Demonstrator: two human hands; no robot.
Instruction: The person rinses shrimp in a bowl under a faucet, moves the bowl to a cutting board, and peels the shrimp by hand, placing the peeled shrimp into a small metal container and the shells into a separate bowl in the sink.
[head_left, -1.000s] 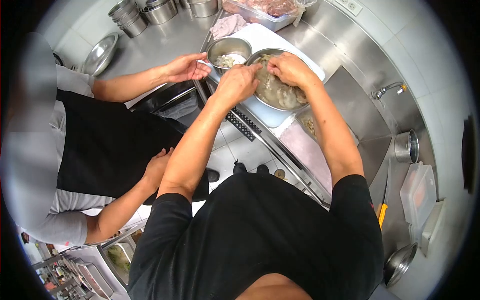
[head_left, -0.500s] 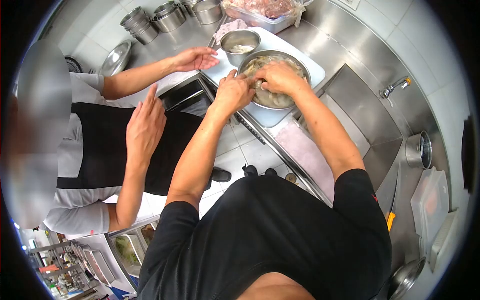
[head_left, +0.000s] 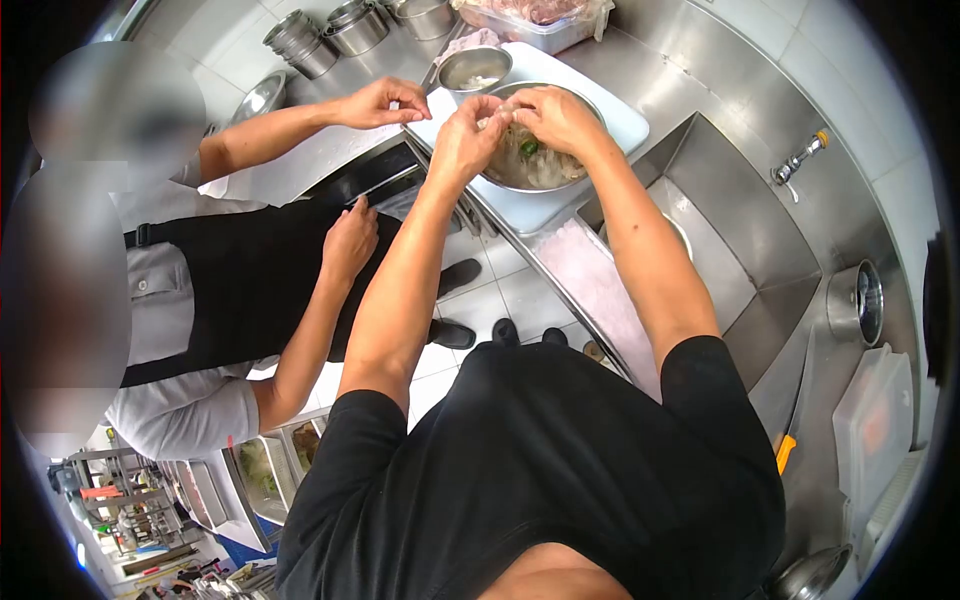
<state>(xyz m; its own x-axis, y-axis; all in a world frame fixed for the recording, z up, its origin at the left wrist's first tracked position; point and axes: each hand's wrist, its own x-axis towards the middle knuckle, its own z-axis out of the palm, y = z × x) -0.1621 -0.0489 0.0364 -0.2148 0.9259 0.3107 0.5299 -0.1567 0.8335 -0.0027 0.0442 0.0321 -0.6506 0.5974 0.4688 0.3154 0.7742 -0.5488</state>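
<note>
Over the left part of a steel bowl (head_left: 535, 187), my left hand (head_left: 468, 138) and my right hand (head_left: 555, 118) meet with their fingertips pinched together. Between them is a small pale piece that looks like a shrimp, mostly hidden by my fingers. Greyish raw shrimp (head_left: 550, 168) lie in cloudy liquid in the bowl, with a small green bit (head_left: 528, 148) among them. Just behind on the left, a smaller steel bowl (head_left: 450, 80) holds a few whitish pieces. Both bowls stand on a pale blue-white cutting board (head_left: 622, 125).
A co-worker's hand (head_left: 388, 103) hovers left of the board; their other hand (head_left: 350, 240) is lower. A steel sink (head_left: 715, 230) and tap (head_left: 800, 158) lie right. A yellow-handled knife (head_left: 787, 450) rests near plastic lids (head_left: 875, 410). A meat-filled tub (head_left: 540, 30) stands behind.
My hands have lifted from the bowl's contents and come together, pinching. The green bit now shows. The co-worker leans nearer, one hand's fingers curled and the other lowered.
</note>
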